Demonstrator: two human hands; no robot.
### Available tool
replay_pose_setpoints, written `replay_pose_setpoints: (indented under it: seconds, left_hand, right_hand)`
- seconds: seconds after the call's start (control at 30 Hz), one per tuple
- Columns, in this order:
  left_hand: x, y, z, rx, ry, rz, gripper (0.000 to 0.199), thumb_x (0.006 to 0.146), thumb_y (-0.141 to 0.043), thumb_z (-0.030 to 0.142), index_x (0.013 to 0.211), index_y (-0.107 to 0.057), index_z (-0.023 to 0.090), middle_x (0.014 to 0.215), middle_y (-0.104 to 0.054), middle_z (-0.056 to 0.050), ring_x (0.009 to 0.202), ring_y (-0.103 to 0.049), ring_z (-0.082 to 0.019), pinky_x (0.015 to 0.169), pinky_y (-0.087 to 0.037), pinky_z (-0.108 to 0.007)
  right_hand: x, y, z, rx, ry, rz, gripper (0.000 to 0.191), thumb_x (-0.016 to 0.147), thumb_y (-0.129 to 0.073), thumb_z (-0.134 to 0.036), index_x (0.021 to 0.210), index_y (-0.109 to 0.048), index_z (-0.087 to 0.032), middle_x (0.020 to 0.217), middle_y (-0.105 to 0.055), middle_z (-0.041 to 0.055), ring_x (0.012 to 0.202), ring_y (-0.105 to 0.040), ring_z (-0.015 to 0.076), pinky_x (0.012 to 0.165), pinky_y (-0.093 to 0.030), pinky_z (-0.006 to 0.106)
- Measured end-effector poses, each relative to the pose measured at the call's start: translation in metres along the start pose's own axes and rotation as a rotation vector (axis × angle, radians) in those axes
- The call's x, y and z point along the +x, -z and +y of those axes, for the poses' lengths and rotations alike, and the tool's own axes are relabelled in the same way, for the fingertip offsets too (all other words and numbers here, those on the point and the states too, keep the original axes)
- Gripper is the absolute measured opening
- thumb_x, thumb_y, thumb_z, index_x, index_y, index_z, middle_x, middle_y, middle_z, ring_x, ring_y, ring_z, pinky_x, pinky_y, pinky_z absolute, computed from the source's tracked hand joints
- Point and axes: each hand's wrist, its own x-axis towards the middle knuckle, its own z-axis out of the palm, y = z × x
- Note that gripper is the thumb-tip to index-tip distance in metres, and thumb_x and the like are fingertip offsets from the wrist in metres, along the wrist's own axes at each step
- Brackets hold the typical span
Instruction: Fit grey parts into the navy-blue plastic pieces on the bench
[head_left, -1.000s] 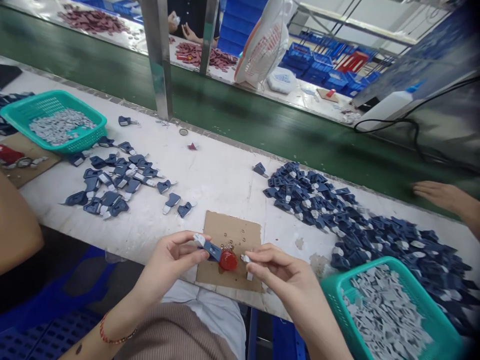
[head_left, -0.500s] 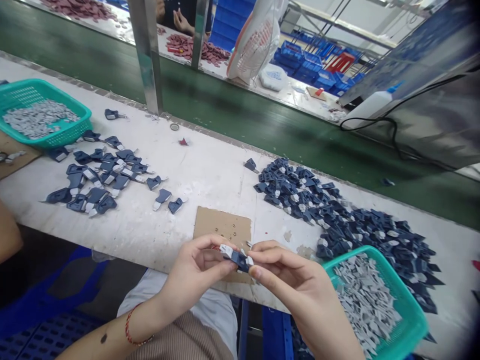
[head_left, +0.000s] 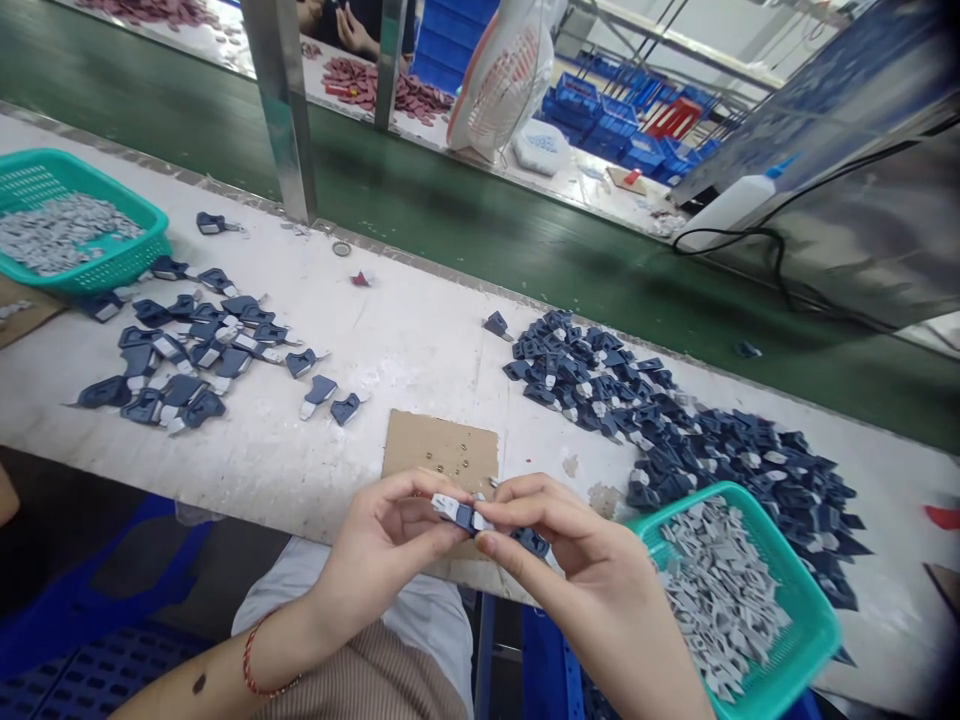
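Between my two hands is a small dark blue and light grey plastic part (head_left: 463, 516), held over the table's front edge. My left hand (head_left: 390, 530) pinches its left end with thumb and fingers. Thumb and index finger of my right hand (head_left: 559, 540) grip the grey piece at its right end. Another dark blue part (head_left: 532, 541) shows behind the right fingers; whether that hand holds it, I cannot tell. Just beyond my hands lies a cardboard piece (head_left: 420, 440) with several tiny metal bits on it.
To the right is a heap of dark blue parts (head_left: 720, 450) beside a green basket (head_left: 814, 610) of grey pieces. At left, several blue-and-grey parts (head_left: 184, 390) lie near another green basket (head_left: 142, 245). A metal post (head_left: 277, 110) stands at the back; a person's hand (head_left: 356, 32) shows beyond the green belt.
The view has shifted slightly. My hands still hold the part, now turned a little, with the fingers closer together. The dark blue part behind my right fingers now shows.
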Motion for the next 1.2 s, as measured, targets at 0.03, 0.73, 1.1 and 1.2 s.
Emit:
replay_pose_setpoints:
  seconds: [0.03, 0.73, 1.1, 1.2]
  left_hand:
    - [0.000, 0.000, 0.000, 0.003, -0.007, -0.001, 0.012, 0.076, -0.077, 0.014, 0.084, -0.073, 0.021, 0.090, -0.070, -0.001, 0.088, -0.070, -0.013, 0.077, -0.058, -0.019]
    - [-0.002, -0.005, 0.000, -0.050, -0.088, -0.025, 0.019, 0.074, -0.077, 0.008, 0.084, -0.076, 0.024, 0.089, -0.074, 0.000, 0.089, -0.071, -0.015, 0.077, -0.059, -0.020]
    - [-0.007, -0.006, -0.006, -0.093, -0.030, -0.076, 0.017, 0.078, -0.076, 0.017, 0.093, -0.072, 0.024, 0.100, -0.074, -0.002, 0.089, -0.069, -0.012, 0.080, -0.057, -0.019]
    - [-0.007, -0.008, -0.010, -0.112, -0.020, -0.062, 0.022, 0.075, -0.080, 0.019, 0.094, -0.070, 0.024, 0.097, -0.073, 0.000, 0.081, -0.066, -0.009, 0.074, -0.054, -0.016]
  right_hand:
    - [0.000, 0.000, 0.000, 0.000, -0.003, 0.002, 0.005, 0.080, -0.072, -0.030, 0.083, -0.075, -0.027, 0.089, -0.068, 0.0033, 0.087, -0.065, 0.0187, 0.076, -0.051, 0.029]
    - [-0.005, -0.024, 0.012, 0.430, -0.093, 0.058, 0.017, 0.085, -0.069, -0.037, 0.100, -0.075, -0.033, 0.098, -0.073, 0.0027, 0.091, -0.069, 0.0155, 0.078, -0.059, 0.022]
    - [-0.014, -0.045, 0.018, 0.363, -0.041, 0.245, 0.019, 0.087, -0.065, -0.041, 0.099, -0.073, -0.030, 0.099, -0.068, 0.0043, 0.095, -0.065, 0.0175, 0.081, -0.057, 0.026]
    - [-0.015, -0.053, 0.023, 0.449, -0.087, 0.252, 0.022, 0.083, -0.069, -0.043, 0.102, -0.072, -0.032, 0.104, -0.069, 0.0022, 0.099, -0.065, 0.0160, 0.085, -0.055, 0.024]
